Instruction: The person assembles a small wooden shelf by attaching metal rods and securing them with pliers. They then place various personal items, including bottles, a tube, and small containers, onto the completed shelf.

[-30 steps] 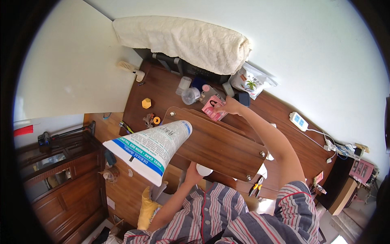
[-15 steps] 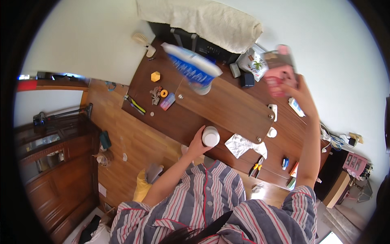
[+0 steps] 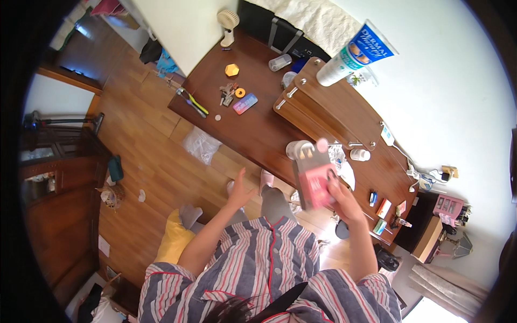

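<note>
Right hand [image 3: 346,202] is holding pink package [image 3: 316,183] by its lower right edge, long axis pointing toward counter [image 3: 258,129]; left hand [image 3: 240,192] is hanging wide, empty, farther off.

The brown table [image 3: 264,129] I watch remotely bears a cream handheld fan [image 3: 228,21], yellow hexagonal block [image 3: 231,70], orange ring [image 3: 243,93], white bottle [image 3: 360,155] and two-tier wooden shelf [image 3: 344,107], a squeeze tube [image 3: 350,62] upright on top.

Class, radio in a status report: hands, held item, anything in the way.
Left hand open, empty. Right hand gripping pink-and-grey package. White container partly hidden behind it.
</note>
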Demonstrator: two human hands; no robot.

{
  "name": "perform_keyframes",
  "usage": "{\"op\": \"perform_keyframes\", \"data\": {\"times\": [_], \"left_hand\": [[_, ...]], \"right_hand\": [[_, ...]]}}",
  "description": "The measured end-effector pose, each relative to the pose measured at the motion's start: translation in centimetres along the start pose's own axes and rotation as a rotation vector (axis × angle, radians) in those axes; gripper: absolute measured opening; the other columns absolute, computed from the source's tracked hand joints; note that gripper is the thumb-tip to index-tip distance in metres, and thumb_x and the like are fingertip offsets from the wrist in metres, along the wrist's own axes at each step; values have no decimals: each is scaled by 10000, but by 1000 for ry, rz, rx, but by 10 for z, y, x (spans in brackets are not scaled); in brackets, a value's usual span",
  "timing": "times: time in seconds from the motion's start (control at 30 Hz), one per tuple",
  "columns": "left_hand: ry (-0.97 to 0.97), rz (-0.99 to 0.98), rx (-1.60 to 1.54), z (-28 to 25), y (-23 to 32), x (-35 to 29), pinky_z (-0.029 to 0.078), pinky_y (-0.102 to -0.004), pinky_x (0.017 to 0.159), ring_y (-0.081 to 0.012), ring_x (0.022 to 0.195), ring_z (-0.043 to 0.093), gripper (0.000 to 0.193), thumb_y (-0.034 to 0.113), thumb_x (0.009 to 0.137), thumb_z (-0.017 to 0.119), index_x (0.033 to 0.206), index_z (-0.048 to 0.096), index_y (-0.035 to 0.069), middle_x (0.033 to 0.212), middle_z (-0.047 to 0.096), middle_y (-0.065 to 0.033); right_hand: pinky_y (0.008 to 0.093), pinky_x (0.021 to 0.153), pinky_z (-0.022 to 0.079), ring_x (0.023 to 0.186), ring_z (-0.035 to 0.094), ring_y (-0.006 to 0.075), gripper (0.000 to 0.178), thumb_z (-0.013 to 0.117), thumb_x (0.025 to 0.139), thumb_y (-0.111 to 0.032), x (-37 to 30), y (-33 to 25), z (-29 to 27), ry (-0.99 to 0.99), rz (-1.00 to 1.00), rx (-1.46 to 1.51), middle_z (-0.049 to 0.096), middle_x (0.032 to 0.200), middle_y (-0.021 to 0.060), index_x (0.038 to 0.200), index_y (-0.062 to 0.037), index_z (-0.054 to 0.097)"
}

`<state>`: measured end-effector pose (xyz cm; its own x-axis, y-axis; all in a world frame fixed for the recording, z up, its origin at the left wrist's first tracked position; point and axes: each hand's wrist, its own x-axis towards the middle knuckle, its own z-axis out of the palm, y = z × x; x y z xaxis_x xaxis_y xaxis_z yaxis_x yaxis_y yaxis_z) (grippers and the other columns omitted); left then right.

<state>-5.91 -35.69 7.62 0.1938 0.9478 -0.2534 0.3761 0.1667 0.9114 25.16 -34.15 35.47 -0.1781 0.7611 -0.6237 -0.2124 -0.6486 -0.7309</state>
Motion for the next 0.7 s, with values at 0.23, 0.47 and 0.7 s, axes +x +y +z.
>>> {"op": "perform_keyframes", "data": {"times": [0.23,0.47,0.7], "left_hand": [[172,-42,-118,-33,-70,-72,365,-432,1112,-364,1359,418,901,137,783,765,1500,236,2,1451,413,-251],[254,-95,-174,-59,-83,-98,411,-397,1076,-333,1294,499,879,101,782,756,1500,256,13,1405,472,-234],[283,-61,-158,-65,-93,-109,419,-415,1064,-326,1285,509,867,101,795,746,1507,255,41,1411,472,-220]], "right_hand": [[347,774,469,956,610,175,582,611,926,-576,144,14,50,415,-234,105,661,1084,51,1245,-91,579],[370,814,433,981,584,190,680,678,833,-626,190,-3,66,508,-445,137,626,1130,65,1219,-80,558],[296,662,435,848,538,141,753,649,833,-627,221,-29,50,830,-542,-67,606,1067,86,1175,39,571]]}}
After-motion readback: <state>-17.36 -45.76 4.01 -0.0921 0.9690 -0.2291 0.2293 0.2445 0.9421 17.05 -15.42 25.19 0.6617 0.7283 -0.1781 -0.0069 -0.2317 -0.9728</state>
